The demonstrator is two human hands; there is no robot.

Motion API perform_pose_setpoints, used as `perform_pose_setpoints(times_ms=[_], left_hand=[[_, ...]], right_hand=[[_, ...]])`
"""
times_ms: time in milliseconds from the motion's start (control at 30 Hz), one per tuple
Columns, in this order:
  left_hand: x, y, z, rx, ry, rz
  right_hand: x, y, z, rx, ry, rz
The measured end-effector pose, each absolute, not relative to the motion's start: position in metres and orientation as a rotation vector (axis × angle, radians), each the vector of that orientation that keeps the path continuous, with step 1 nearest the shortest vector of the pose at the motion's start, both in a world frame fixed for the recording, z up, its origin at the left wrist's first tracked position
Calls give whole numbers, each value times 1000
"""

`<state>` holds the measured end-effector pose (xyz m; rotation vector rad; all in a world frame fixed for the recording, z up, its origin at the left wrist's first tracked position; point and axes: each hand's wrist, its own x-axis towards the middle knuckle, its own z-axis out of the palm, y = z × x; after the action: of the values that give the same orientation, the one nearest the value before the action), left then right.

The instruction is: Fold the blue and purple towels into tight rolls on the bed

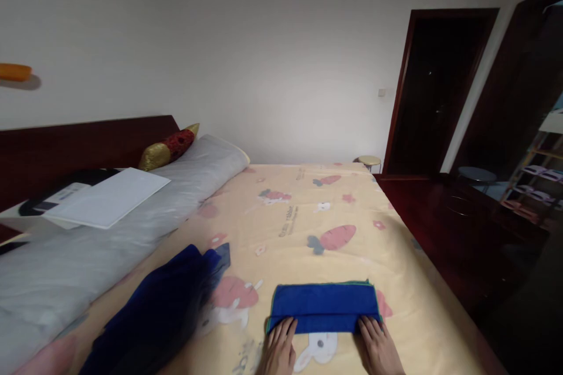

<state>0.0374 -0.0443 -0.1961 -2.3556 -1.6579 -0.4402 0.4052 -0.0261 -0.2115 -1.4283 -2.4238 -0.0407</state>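
Observation:
A blue cloth [323,300] with green edging lies folded into a wide rectangle on the bed, a strip turned up along its near side. My left hand [280,347] rests on the near left corner, its fingers stretched out over the turned-up strip. At the near right corner, the fingers of my right hand [377,344] lie on the cloth in the same way. Neither hand visibly pinches the fabric. To the left, a heap of dark blue fabric [153,310] lies crumpled on the bed.
The bed has a yellow sheet [281,269] printed with carrots and rabbits. Along its left side runs a grey pillow [193,181], with a white flat board [109,196] and a red-gold cushion [171,149]. A stool [369,160] and a shoe rack [534,173] stand beyond.

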Motion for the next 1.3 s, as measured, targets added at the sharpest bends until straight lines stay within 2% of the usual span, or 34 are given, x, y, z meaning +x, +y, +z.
perform_pose_setpoints(times_ms=[133,300,600,1000,1133,1300], left_hand=[[44,-37,-180,-2401,-1897,-279],[54,-25,-156,-2392,-2032,-153],[48,-23,-159,-2431,-2100,-62],[128,-25,-160,-2653,-2065,-184],[114,-24,-165,-2731,-1900,-208],[62,-25,-164,-2508,-1903,-291]], right_hand=[[404,-23,-210,-1474,-2354,20],[385,-9,-178,-1574,-2230,84],[374,-13,-136,-1783,-2188,172],[291,-15,-169,-1402,-2410,374],[312,-10,-175,-1198,-2499,328],[368,-4,-188,-1383,-2396,183]])
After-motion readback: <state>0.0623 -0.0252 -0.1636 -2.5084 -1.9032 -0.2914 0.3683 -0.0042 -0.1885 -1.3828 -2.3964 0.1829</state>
